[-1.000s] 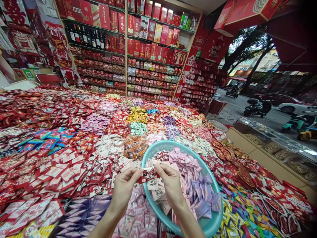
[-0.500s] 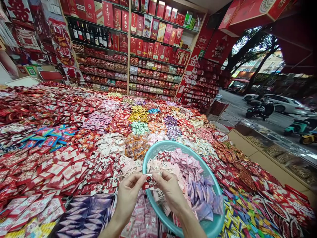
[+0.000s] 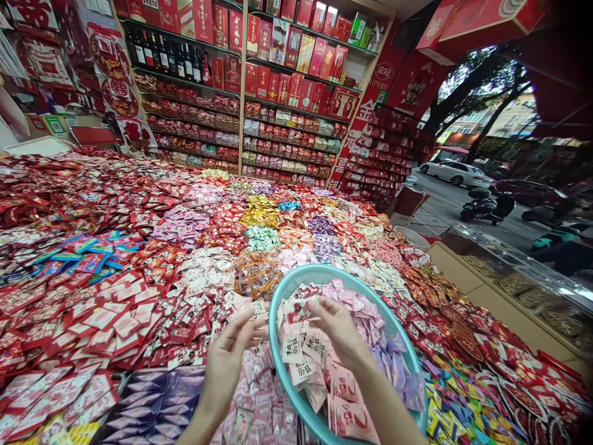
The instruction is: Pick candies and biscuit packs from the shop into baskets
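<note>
Sitting at the fingertips of the right hand [image 3: 340, 330], a small red-and-white packet [image 3: 296, 314] lies to the left of that hand's palm, over the basket's far-left part, inside the rim. Its long axis seems to run roughly left to right, pointing away from the fingertips toward the left rim; the fingers partly cover its right end. The right hand is the nearer one, thumb and fingers pinching the packet; whether its underside touches the sweets below, I cannot tell. Around and below it, the teal basket [image 3: 277, 346] holds white packets with dark lettering [image 3: 303, 369] toward the left, pale pink packets [image 3: 357, 303] toward the far edge, and lilac packets [image 3: 401, 371] along the right edge. The left hand [image 3: 228, 355] is outside the basket, its fingers loosely spread, with their tips near the left rim, well short of the packet and with nothing visible in its grasp. Farther left, dark purple packets [image 3: 146, 402] lie near the lower-left corner of the view.
</note>
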The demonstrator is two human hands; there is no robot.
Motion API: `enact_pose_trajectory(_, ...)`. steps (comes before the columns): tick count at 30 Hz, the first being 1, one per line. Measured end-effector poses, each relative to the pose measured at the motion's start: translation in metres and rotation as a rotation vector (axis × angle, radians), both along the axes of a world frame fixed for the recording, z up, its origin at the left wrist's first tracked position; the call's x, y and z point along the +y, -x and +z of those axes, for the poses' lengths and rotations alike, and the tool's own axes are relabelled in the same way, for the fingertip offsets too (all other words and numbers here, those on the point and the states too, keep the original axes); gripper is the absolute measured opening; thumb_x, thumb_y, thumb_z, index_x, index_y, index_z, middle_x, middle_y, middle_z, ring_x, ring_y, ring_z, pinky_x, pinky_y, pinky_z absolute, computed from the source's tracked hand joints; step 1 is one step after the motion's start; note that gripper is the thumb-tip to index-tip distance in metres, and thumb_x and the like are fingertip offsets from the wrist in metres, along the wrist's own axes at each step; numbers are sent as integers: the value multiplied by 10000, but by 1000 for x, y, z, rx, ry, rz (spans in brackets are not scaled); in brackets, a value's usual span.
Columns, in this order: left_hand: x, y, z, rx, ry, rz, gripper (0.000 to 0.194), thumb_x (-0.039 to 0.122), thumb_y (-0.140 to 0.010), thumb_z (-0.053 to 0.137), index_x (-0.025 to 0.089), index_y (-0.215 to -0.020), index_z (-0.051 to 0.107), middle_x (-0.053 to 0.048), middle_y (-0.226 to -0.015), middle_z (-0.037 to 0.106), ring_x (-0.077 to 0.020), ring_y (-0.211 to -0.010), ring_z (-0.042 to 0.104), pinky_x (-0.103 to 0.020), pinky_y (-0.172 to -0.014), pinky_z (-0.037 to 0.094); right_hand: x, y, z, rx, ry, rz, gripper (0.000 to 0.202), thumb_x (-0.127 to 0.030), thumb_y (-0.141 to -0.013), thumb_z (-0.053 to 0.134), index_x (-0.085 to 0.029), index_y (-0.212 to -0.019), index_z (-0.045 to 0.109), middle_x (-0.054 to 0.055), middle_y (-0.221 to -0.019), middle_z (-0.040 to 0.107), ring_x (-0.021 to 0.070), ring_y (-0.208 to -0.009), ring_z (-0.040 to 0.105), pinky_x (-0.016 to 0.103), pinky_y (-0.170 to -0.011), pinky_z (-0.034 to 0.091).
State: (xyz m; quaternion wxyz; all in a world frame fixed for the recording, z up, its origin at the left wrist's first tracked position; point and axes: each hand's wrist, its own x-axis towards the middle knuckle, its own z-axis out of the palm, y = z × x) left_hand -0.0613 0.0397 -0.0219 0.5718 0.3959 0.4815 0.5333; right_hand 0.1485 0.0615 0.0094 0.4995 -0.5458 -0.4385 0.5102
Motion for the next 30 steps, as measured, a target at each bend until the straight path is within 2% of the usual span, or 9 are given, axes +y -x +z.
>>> enact_pose_trajectory(3, 16, 32, -10, 37, -1, 165, 443, 435, -757, 606, 178, -1116, 573, -87, -999, 678, -211, -875, 645, -371, -806, 520, 38, -36, -6, -190, -27, -107, 332, -488, -660, 671, -171, -653, 569, -22, -609, 544, 114, -563, 494, 245, -525, 404)
enact_pose_trajectory(7, 44, 87, -45, 146, -8, 348, 447, 437, -718, 621, 162, -1066, 571, -84, -964, 677, -216, -853, 653, -378, -778, 534, 79, -56, -27, -304, -11, -102, 347, -467, -593, 696, -182, -553, 503, -65, -439, 433, 96, -404, 398, 239, -416, 275)
enact_pose_trajectory(9, 57, 113, -64, 338, -32, 376, 461, 461, -749, 549, 138, -1078, 545, -103, -970, 674, -223, -860, 655, -364, -765, 536, 91, -52, -39, -347, 14, -72, 325, -447, -575, 696, -187, -549, 502, -68, -405, 427, 102, -377, 391, 241, -405, 255)
enact_pose_trajectory(12, 76, 137, -87, 758, -67, 317, 471, 452, -808, 392, 96, -1091, 513, -143, -984, 663, -225, -867, 651, -345, -766, 523, 103, -41, -55, -410, 44, -29, 293, -432, -565, 684, -197, -564, 510, -53, -407, 465, 134, -394, 446, 250, -411, 286)
enact_pose_trajectory(15, 91, 142, -100, 998, -83, 251, 423, 421, -784, 418, 114, -1039, 559, -160, -1023, 640, -287, -945, 597, -417, -821, 467, 109, -33, -66, -506, 38, -33, 244, -386, -561, 682, -197, -588, 529, -40, -437, 494, 167, -457, 498, 274, -457, 339)
enact_pose_trajectory(18, 100, 132, -109, 1213, -128, 186, 378, 384, -762, 452, 147, -1029, 577, -163, -1091, 599, -353, -1052, 496, -494, -883, 369, 111, -32, -73, -633, -30, -108, 213, -293, -540, 696, -187, -678, 574, -19, -547, 535, 204, -612, 538, 307, -574, 379)
enact_pose_trajectory(21, 103, 120, -115, 1373, -160, 141, 333, 328, -771, 432, 148, -1011, 576, -173, -1082, 581, -356, -1062, 457, -495, -887, 330, 106, -33, -76, -722, -100, -165, 294, -278, -556, 690, -175, -820, 608, 30, -710, 576, 248, -766, 545, 343, -678, 384)
enact_pose_trajectory(25, 105, 116, -115, 1498, -190, 102, 342, 286, -787, 406, 137, -1051, 565, -180, -1029, 587, -343, -1036, 459, -477, -878, 319, 93, -35, -72, -751, -160, -192, 342, -336, -635, 646, -175, -934, 609, 83, -878, 591, 271, -867, 535, 368, -755, 384)
enact_pose_trajectory(30, 110, 118, -105, 1508, -199, 101, 430, 306, -778, 421, 77, -1117, 553, -206, -1031, 605, -373, -1012, 484, -499, -863, 329, 77, -35, -53, -699, -228, -232, 351, -381, -695, 600, -166, -972, 605, 97, -887, 605, 280, -896, 527, 397, -811, 370)
